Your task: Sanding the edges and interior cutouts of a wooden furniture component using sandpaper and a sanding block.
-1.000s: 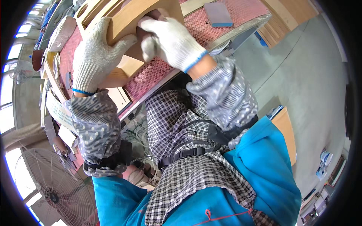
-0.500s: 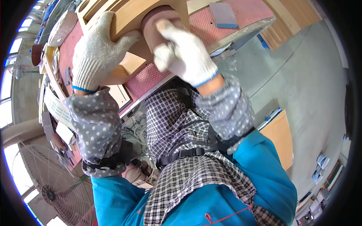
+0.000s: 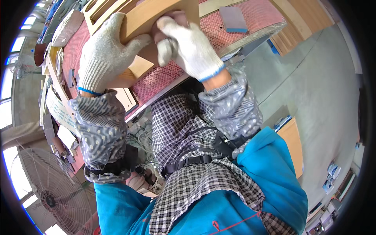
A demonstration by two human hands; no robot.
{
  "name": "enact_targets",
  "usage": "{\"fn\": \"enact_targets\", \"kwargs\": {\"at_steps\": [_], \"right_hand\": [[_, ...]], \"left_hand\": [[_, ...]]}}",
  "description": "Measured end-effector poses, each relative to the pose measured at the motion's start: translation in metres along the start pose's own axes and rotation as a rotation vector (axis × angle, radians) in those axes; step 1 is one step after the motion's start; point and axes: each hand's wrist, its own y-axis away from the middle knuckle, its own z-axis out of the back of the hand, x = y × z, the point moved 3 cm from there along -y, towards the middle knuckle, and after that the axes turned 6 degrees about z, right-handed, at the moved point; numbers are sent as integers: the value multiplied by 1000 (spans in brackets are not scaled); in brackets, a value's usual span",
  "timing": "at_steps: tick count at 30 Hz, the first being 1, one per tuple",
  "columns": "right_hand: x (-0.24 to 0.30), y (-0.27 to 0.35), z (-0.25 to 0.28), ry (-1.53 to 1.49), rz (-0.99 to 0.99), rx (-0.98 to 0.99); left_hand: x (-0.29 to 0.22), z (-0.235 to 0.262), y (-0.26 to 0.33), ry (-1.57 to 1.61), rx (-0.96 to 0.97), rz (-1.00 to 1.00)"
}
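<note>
A light wooden piece with long slots and a curved cut-out [image 3: 143, 19] is tilted up at the near side of the table. My left hand [image 3: 102, 58], in a white knitted glove, grips its left end with the thumb along the lower edge. In my right hand [image 3: 192, 50], gloved the same way, is a limp brownish-pink sheet [image 3: 179, 16] that looks like sandpaper. The right fingers are curled and press it into the cut-out; their tips are partly hidden. Under the piece lies a small wooden block [image 3: 140, 66].
A red mesh-patterned mat [image 3: 256, 11] covers the table. A grey sanding block with a blue edge [image 3: 234, 19] lies on it at the right. Wooden boards [image 3: 299, 17] stand beyond the table's right end. A large fan [image 3: 49, 199] is at lower left, near loose papers and tools.
My right hand and the sheet have shifted slightly left and up within the cut-out, and less of the sheet shows. The wooden piece has tipped a little; my left hand keeps its grip.
</note>
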Motion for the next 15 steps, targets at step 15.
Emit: {"fn": "enact_targets", "kwargs": {"at_steps": [15], "right_hand": [[22, 2, 6, 1377, 328, 274]], "left_hand": [[-5, 2, 0, -83, -79, -44]]}}
